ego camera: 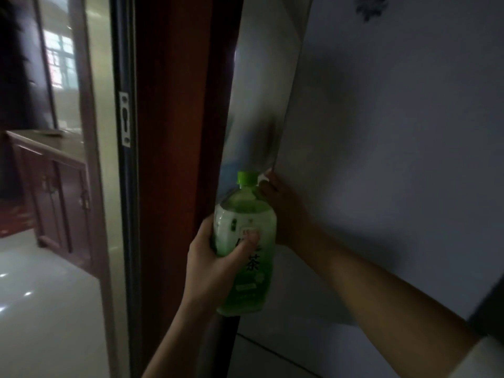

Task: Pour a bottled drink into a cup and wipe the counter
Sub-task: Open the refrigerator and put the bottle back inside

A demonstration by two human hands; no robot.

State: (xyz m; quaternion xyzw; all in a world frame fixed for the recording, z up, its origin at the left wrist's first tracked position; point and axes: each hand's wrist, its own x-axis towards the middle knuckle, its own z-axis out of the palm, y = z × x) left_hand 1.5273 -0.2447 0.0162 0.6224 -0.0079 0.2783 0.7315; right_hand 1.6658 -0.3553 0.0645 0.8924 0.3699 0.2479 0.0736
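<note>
My left hand (218, 257) grips a clear bottle of green tea (245, 241) round its middle, thumb across the label. The bottle stands upright in the centre of the head view, with a bright green cap (246, 178) screwed on. Just behind it, my right hand (281, 205) rests flat against the left edge of a tall pale fridge door (395, 159), fingertips reaching the edge. The bottle hides part of that hand.
A reddish-brown door frame (177, 159) stands directly left of the bottle, with a metal strike plate (125, 118) beside it. Through the doorway I see a dark wooden cabinet (54, 186), a glossy white tiled floor (41, 309) and a lit window (60, 61).
</note>
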